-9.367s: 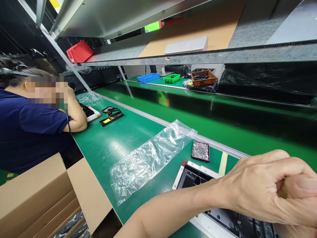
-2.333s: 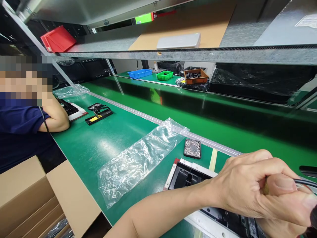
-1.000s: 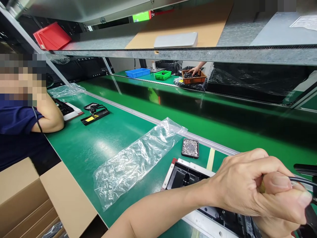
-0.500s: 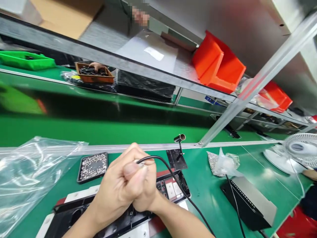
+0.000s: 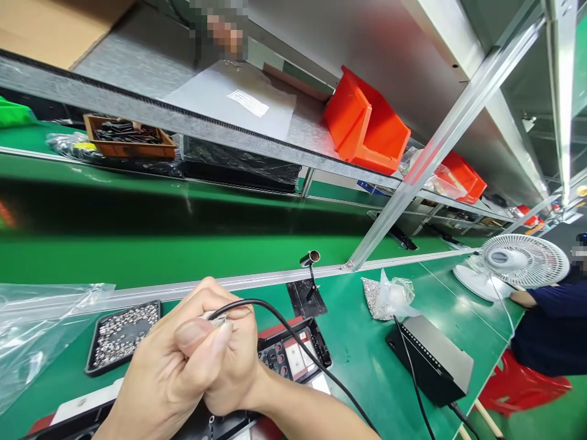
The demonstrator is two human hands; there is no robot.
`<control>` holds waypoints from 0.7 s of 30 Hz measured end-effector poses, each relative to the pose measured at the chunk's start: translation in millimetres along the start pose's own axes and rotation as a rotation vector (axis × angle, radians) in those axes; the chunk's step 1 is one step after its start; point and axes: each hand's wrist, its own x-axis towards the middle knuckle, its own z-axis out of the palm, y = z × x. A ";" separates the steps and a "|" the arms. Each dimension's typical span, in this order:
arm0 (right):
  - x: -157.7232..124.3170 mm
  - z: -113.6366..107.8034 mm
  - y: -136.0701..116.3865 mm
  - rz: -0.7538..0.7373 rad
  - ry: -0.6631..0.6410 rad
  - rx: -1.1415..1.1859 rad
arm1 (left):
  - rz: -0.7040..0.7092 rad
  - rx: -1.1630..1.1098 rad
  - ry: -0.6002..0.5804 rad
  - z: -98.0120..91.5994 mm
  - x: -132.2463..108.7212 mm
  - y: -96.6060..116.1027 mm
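Both hands are clasped together above the bench. My left hand (image 5: 158,360) is closed, its thumb pressed near the end of a black cable (image 5: 293,333). My right hand (image 5: 236,366) is closed against it, with the cable end pinched between the thumbs. A small pale bit shows at that end, but the fingers hide most of it. From there the cable arcs over my right wrist and runs down to the lower right. Beneath the hands lies a long black plastic housing (image 5: 326,357) with white and dark red parts, partly covered by my arms.
Left of the hands are a black tray of small metal parts (image 5: 123,333) and a clear plastic bag (image 5: 41,336). To the right stand a small tube on a stand (image 5: 310,259), a bag of parts (image 5: 380,299), a black box (image 5: 431,360) and a white fan (image 5: 523,260). A person sits beyond.
The view has swung right, so bench items sit further left and a seated person appears at the right. My hands stay clasped on the cable.
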 end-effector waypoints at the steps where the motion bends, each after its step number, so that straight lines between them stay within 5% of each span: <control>1: 0.2 -0.4 -0.8 -0.010 0.010 0.036 | 0.005 0.014 -0.001 -0.5 0.1 0.1; 21: 1.3 -1.9 -0.4 -0.053 0.055 0.117 | -0.048 -0.054 -0.025 -0.5 -2.9 -7.8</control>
